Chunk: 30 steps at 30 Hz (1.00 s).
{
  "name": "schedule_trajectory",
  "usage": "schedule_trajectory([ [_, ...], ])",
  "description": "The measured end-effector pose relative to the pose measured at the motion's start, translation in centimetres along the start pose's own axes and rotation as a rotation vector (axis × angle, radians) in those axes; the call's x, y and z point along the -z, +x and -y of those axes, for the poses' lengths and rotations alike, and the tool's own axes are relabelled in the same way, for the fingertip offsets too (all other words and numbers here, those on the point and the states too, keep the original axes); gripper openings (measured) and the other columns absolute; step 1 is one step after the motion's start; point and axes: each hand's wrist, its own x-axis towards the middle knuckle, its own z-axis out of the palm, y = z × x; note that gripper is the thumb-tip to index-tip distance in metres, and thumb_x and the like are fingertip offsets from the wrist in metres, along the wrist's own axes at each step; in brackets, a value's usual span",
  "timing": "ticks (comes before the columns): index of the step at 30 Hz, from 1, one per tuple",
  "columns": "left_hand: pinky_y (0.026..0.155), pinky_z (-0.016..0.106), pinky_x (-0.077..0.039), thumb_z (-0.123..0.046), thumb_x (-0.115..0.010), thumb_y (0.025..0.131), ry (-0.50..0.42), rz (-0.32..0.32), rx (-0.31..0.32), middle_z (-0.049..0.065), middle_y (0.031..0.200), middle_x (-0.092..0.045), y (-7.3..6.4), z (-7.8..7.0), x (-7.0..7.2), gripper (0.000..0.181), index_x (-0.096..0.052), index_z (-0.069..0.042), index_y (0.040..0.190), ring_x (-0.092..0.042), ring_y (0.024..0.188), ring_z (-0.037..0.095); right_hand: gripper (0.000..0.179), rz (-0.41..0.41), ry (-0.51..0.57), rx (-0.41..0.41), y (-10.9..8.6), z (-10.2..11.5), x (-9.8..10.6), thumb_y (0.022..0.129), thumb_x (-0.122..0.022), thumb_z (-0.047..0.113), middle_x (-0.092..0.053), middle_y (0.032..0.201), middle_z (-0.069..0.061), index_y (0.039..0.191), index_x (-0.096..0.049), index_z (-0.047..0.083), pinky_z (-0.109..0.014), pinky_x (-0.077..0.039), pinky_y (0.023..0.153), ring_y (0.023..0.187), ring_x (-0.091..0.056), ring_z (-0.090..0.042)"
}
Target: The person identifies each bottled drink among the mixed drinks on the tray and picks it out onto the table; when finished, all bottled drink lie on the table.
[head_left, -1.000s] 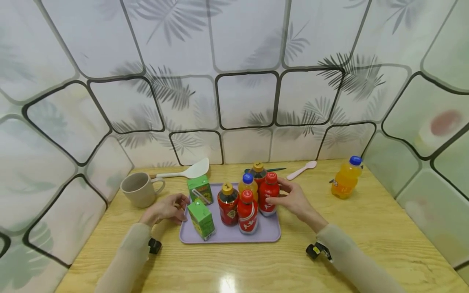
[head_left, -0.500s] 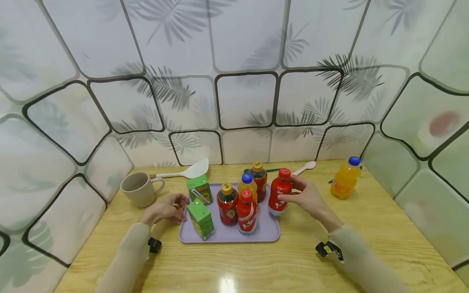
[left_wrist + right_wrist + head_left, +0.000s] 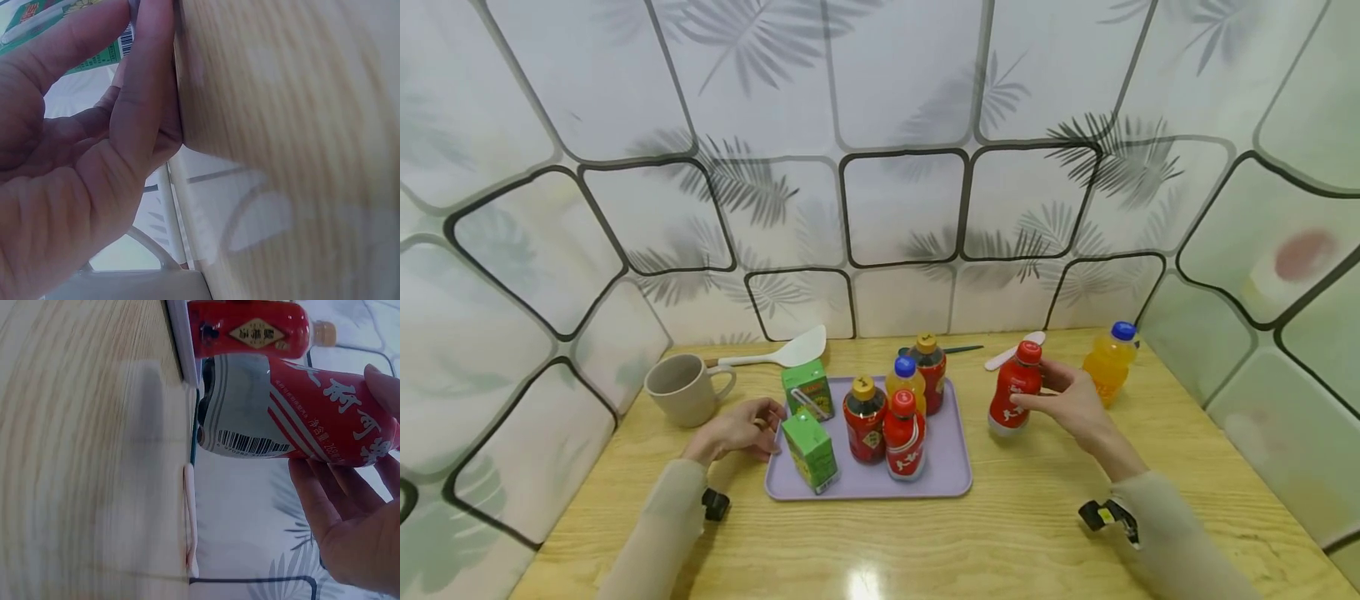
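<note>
My right hand [image 3: 1071,408] grips a red plastic cola bottle [image 3: 1018,387] with a red cap, thumb on one side and fingers on the other. In the right wrist view the bottle [image 3: 294,412] is clear of the tabletop. At the left edge of the lavender tray [image 3: 943,475], my left hand [image 3: 741,429] pinches the rim between thumb and fingers. On the tray stand two green drink cartons [image 3: 811,450], two dark bottles with gold caps [image 3: 865,421], an orange drink bottle [image 3: 906,377] and another red cola bottle [image 3: 905,437].
A beige mug [image 3: 683,390] stands left of the tray, with a white spatula [image 3: 805,346] behind. A dark green utensil [image 3: 962,348] and a pink spoon [image 3: 1000,360] lie at the back. Another orange drink bottle [image 3: 1108,362] stands right, partly behind my right hand.
My right hand has lifted the red cola bottle off the tray's right side and moved it right, over the bare wood. The left hand has stayed at the tray rim.
</note>
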Motion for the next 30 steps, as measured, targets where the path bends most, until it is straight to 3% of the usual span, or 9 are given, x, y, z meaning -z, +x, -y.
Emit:
schedule_trajectory([
  [5, 0.069, 0.033, -0.063, 0.012, -0.069, 0.075, 0.01, -0.001, 0.002, 0.014, 0.102, -0.045, 0.0, 0.0, 0.1, 0.051, -0.046, 0.005, 0.12, -0.057, 0.082, 0.021, 0.077, -0.031, -0.038, -0.027, -0.4, -0.5, 1.3, 0.081, -0.08, 0.021, -0.059, 0.132, -0.011, 0.145, -0.043, 0.001, -0.012, -0.054, 0.084, 0.099, -0.058, 0.005],
  [7, 0.07, 0.033, -0.063, 0.012, -0.069, 0.075, 0.011, 0.001, 0.002, 0.014, 0.103, -0.045, 0.1, 0.0, 0.2, 0.05, -0.046, 0.005, 0.12, -0.056, 0.083, 0.021, 0.078, -0.04, -0.057, -0.03, -0.4, -0.8, 1.8, 0.082, -0.08, 0.021, -0.058, 0.134, -0.012, 0.146, -0.041, 0.001, -0.011, -0.054, 0.084, 0.098, -0.057, 0.007],
  [11, 0.07, 0.033, -0.063, 0.012, -0.069, 0.075, 0.015, 0.002, -0.001, 0.014, 0.103, -0.045, 0.2, 0.1, 0.4, 0.05, -0.046, 0.005, 0.12, -0.056, 0.083, 0.021, 0.078, -0.043, -0.072, -0.029, -0.5, -1.3, 2.9, 0.083, -0.079, 0.022, -0.061, 0.124, 0.007, 0.146, -0.041, 0.0, -0.01, -0.053, 0.083, 0.098, -0.056, 0.009],
  [13, 0.071, 0.033, -0.064, 0.012, -0.069, 0.075, 0.018, 0.003, -0.002, 0.014, 0.103, -0.045, 0.3, 0.2, 0.4, 0.051, -0.046, 0.005, 0.12, -0.056, 0.084, 0.022, 0.078, -0.045, -0.076, -0.032, -0.7, -1.4, 3.5, 0.083, -0.078, 0.023, -0.059, 0.116, 0.02, 0.146, -0.04, -0.002, -0.009, -0.053, 0.082, 0.098, -0.056, 0.01],
  [16, 0.072, 0.034, -0.064, 0.013, -0.069, 0.075, 0.019, 0.007, 0.0, 0.014, 0.103, -0.045, 0.3, 0.2, 0.4, 0.051, -0.046, 0.005, 0.12, -0.057, 0.084, 0.022, 0.078, -0.055, -0.084, -0.043, -1.1, -1.4, 4.6, 0.084, -0.078, 0.024, -0.054, 0.109, 0.029, 0.146, -0.039, -0.004, -0.007, -0.052, 0.081, 0.097, -0.055, 0.012],
  [30, 0.07, 0.034, -0.064, 0.013, -0.07, 0.074, 0.017, 0.005, -0.012, 0.017, 0.103, -0.045, 0.2, 0.1, 0.1, 0.051, -0.047, 0.005, 0.119, -0.056, 0.082, 0.021, 0.078, -0.107, -0.169, -0.074, -2.5, -2.8, 8.0, 0.085, -0.077, 0.023, -0.049, 0.104, 0.039, 0.147, -0.037, -0.004, -0.003, -0.048, 0.077, 0.097, -0.047, 0.017],
])
